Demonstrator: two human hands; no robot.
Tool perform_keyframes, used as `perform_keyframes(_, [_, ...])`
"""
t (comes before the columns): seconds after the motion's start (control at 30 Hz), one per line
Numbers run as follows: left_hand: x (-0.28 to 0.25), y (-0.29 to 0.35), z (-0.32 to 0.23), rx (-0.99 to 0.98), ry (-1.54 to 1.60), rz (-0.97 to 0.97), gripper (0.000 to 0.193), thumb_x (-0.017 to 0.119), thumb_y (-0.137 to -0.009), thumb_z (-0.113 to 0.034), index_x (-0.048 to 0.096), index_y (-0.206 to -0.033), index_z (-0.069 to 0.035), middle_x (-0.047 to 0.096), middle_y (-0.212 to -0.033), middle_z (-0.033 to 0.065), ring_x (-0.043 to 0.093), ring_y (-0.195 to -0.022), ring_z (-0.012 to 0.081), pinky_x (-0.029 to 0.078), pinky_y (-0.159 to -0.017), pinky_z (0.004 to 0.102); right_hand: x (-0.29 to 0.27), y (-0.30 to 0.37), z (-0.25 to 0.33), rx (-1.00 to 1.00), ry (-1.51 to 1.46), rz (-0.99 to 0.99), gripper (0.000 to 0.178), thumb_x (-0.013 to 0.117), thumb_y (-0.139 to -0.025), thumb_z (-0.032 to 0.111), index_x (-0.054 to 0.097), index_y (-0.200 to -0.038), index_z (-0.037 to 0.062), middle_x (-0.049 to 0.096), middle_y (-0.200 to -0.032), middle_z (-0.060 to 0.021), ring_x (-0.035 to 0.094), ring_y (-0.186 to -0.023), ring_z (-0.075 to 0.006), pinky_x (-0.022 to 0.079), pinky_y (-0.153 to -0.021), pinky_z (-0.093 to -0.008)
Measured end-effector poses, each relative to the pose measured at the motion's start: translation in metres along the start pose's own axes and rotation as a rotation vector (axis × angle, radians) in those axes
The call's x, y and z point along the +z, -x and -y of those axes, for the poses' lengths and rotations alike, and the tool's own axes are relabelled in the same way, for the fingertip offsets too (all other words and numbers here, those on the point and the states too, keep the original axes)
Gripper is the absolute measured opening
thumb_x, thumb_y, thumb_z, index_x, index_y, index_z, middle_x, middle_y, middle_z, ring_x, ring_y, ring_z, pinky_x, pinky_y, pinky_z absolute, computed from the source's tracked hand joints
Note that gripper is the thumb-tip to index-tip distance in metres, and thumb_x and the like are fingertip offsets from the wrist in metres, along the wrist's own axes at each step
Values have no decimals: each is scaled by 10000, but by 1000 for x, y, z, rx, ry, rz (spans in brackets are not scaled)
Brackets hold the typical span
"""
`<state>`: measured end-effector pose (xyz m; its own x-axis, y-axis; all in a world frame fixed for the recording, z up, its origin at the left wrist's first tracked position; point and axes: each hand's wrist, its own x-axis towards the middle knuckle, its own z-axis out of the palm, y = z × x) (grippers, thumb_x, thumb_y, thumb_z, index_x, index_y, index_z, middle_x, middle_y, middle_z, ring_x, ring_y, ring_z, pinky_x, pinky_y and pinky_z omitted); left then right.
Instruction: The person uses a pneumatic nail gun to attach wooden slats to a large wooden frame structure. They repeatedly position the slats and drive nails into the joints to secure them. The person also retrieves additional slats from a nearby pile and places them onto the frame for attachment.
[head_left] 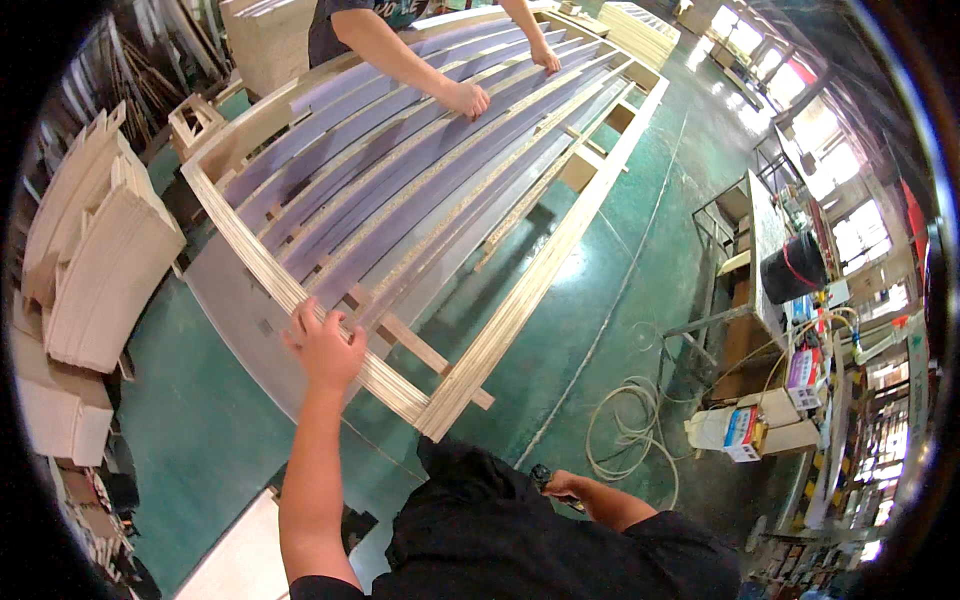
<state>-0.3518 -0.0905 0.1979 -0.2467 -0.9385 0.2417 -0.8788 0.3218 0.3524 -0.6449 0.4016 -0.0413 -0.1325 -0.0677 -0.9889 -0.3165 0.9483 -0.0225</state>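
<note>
A large wooden frame [540, 300] of layered plywood rails lies in front of me, with long purple-grey strips [400, 170] and pale slats running lengthwise inside it. My left hand [328, 345] rests on the near end rail, fingers spread over its edge. Low beside my body, my right hand [566, 487] is closed around a dark hand tool [542, 476]; its kind cannot be made out. A short wooden crosspiece [415, 345] passes under the near right corner. Across the frame, a co-worker's two hands [467, 99] touch the strips.
Stacked curved plywood pieces [120, 270] stand at the left. On the right are a workbench [765, 240] with a black bucket [793, 268], a coiled hose [628, 430] on the green floor, and several boxes [745, 432]. A pale board [235, 555] lies at lower left.
</note>
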Motion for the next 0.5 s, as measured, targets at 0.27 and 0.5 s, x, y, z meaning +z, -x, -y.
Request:
perform_keyframes(0.27, [-13, -27, 44, 530, 42, 74, 214, 703, -905, -287, 735, -1088, -180, 682, -1217, 1, 578, -1304, 286, 192, -1199, 727, 19, -36, 43, -94, -273, 57, 191, 777, -877, 183, 672, -825, 33, 595, -638, -97, 550, -501, -206, 410, -462, -405])
perform_keyframes(0.5, [-10, -64, 82, 820, 149, 300, 309, 729, -887, -327, 721, -1170, -204, 691, -1181, 9, 598, -1279, 267, 181, -1204, 734, 2, 57, 152, -437, -84, -377, 448, 776, -772, 241, 695, -1186, 90, 678, -757, -69, 638, -624, -201, 511, -580, -387])
